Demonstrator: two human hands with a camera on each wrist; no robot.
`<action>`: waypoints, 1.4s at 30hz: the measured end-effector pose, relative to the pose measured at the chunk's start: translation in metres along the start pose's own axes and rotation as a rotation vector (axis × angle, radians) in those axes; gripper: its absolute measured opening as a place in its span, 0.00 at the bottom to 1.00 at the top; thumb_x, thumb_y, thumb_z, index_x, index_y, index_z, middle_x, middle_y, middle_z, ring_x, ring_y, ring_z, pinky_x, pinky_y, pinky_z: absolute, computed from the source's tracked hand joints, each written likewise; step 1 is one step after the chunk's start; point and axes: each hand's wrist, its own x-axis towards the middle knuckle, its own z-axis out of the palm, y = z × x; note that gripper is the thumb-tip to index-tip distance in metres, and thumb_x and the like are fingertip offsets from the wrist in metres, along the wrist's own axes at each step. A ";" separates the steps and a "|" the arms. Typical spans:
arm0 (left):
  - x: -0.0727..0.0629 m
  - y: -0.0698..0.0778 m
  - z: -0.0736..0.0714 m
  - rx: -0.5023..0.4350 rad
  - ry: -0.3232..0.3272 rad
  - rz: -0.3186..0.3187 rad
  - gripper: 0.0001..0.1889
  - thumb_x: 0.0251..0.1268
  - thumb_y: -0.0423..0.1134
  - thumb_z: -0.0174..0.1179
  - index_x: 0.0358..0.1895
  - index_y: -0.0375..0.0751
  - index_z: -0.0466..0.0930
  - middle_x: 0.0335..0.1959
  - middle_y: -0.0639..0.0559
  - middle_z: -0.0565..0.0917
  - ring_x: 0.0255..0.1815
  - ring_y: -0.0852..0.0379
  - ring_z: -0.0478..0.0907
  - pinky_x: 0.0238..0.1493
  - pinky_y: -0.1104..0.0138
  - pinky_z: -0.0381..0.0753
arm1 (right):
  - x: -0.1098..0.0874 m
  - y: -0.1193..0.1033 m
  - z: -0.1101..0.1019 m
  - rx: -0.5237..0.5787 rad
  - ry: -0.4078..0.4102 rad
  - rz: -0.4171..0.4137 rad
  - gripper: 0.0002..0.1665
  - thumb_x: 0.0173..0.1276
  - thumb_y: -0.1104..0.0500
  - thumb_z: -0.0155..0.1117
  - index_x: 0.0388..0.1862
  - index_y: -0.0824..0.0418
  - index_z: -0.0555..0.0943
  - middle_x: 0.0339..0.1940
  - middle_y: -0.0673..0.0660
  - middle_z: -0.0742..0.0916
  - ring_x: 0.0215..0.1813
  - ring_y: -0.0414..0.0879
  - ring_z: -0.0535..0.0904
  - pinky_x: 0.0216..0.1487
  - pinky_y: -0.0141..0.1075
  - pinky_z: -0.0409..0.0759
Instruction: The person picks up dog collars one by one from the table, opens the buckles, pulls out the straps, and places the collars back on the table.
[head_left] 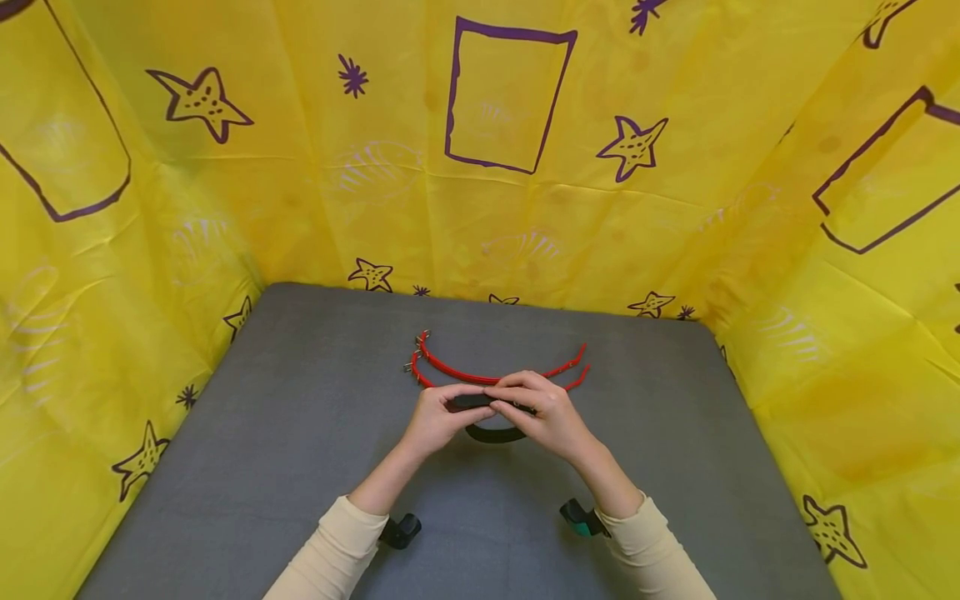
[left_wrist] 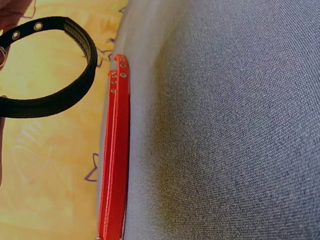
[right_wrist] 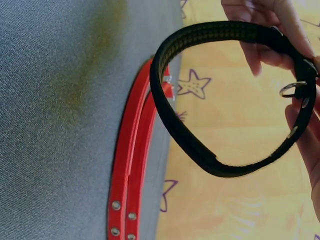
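Observation:
Both hands hold a black dog collar [right_wrist: 162, 107], bent round into a loop above the table. My left hand [head_left: 441, 419] pinches it from the left, and my right hand [head_left: 553, 417] pinches it from the right; their fingertips meet at the buckle end. A metal D-ring [right_wrist: 283, 91] hangs inside the loop there, and fingers partly hide the fastening. In the left wrist view the black strap [left_wrist: 75, 92] shows metal eyelets. Just beyond the hands, two red collars [head_left: 457, 372] lie curved side by side, buckles at the left and eyelet ends at the right.
A grey cloth covers the table [head_left: 300, 358]. Yellow fabric walls [head_left: 300, 167] with purple drawings close it in at the back and both sides. Dark wrist cameras [head_left: 402, 531] sit at the inner side of each sleeve cuff.

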 end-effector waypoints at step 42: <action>0.000 0.010 -0.014 -0.048 -0.023 -0.108 0.14 0.56 0.25 0.69 0.46 0.28 0.84 0.42 0.39 0.86 0.28 0.52 0.84 0.29 0.73 0.79 | -0.007 0.000 -0.007 0.086 -0.032 0.182 0.17 0.57 0.66 0.74 0.46 0.55 0.86 0.42 0.48 0.86 0.33 0.45 0.75 0.30 0.40 0.76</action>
